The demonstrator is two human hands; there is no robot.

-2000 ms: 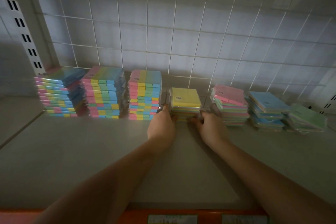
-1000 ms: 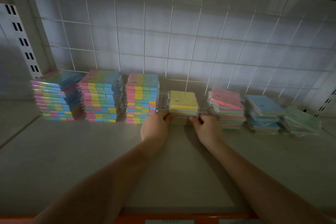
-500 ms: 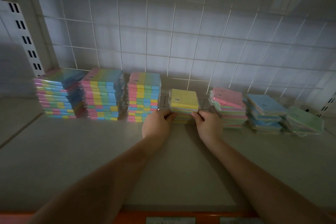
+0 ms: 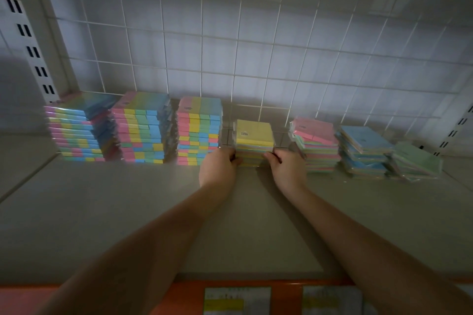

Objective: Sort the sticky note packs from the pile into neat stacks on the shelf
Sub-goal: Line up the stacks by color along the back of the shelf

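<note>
Yellow-topped stack (image 4: 254, 142) upright near the shelf (image 4: 107, 215) back edge, midway along, flat faces up, between striped stack (image 4: 199, 133) and pink stack (image 4: 316, 143). Left hand (image 4: 218, 167) and right hand (image 4: 288, 166) gripping its lower side edges, stack between both grips.

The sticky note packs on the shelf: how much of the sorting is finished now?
Done: three tall multicolour stacks stand neat at the left. In hand: left hand and right hand grip the yellow-topped stack. Left: the pink-topped, blue-topped and green-topped stacks look crooked.
</note>
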